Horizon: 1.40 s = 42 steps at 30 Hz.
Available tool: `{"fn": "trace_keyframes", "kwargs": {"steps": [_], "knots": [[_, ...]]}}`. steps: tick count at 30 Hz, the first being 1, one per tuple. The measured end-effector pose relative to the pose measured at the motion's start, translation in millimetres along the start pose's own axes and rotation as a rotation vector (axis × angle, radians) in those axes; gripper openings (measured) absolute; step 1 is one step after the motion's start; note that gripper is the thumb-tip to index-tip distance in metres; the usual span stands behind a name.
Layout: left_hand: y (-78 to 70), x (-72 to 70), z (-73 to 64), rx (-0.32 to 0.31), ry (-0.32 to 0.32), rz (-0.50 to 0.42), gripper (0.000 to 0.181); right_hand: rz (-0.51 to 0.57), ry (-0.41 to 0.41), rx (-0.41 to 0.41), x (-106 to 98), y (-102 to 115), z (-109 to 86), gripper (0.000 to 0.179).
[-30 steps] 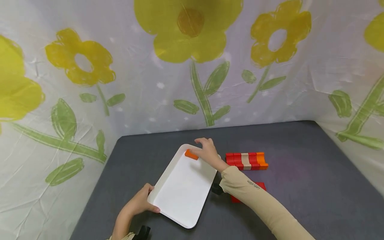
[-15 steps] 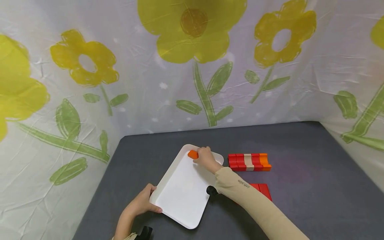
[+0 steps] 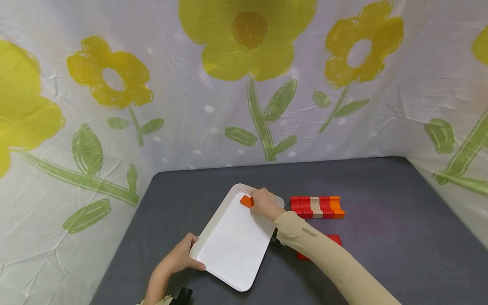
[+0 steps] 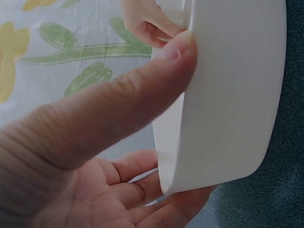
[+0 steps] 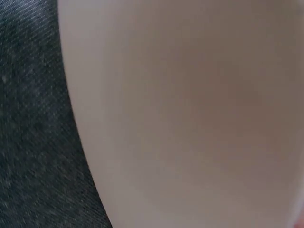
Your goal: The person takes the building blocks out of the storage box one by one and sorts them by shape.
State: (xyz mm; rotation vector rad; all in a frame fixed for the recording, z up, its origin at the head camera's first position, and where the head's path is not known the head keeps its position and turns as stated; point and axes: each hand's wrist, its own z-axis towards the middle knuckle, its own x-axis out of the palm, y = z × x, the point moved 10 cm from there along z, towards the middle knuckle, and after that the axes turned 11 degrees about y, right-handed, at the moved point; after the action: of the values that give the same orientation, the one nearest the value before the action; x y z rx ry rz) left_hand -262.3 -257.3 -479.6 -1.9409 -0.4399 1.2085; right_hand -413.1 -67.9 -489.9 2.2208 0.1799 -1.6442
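A white rectangular tray [image 3: 228,248] lies slanted on the dark table. My left hand [image 3: 179,257] grips its near left corner; in the left wrist view the thumb [image 4: 137,102] presses on the near side wall and the other fingers wrap the corner. Inside the tray's far end is an orange block [image 3: 246,201]. My right hand [image 3: 266,205] reaches over the tray's right side and pinches this block, its fingers covering the block's right part. The right wrist view is mostly filled by the tray's pale wall [image 5: 156,114], with the block out of sight.
Right of the tray a row of grooved blocks [image 3: 316,207], red, natural wood and orange, stands on the dark table [image 3: 396,254]. Nearer, a red piece [image 3: 335,239] is partly hidden by the right sleeve [image 3: 324,254]. A flower-printed cloth [image 3: 190,140] rises behind.
My right hand's fingers have curled from spread to pinching the orange block, which has shifted slightly toward me inside the tray. The left hand keeps its grip on the corner.
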Motion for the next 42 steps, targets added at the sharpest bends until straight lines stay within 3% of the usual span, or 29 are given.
{"fn": "trace_keyframes", "kwargs": {"steps": [7, 14, 25, 30, 42], "knots": [[2.1, 2.4, -1.2, -0.006, 0.01, -0.002, 0.07, 0.065, -0.041, 0.02, 1, -5, -3.0, 0.024], [-0.4, -0.3, -0.2, -0.002, 0.004, -0.003, 0.07, 0.16, -0.155, -0.013, -18, -4, -13.6, 0.033], [3.4, 0.1, 0.1, -0.013, -0.001, -0.017, 0.071, 0.292, -0.134, 0.003, -37, -12, -34.0, 0.031], [4.0, -1.0, 0.1, -0.021, -0.003, -0.018, 0.072, 0.324, -0.15, -0.02, -45, -27, -52.1, 0.031], [3.8, -0.8, 0.2, 0.009, 0.001, -0.016, 0.071, 0.378, -0.22, -0.028, -55, -90, -104.0, 0.029]]}}
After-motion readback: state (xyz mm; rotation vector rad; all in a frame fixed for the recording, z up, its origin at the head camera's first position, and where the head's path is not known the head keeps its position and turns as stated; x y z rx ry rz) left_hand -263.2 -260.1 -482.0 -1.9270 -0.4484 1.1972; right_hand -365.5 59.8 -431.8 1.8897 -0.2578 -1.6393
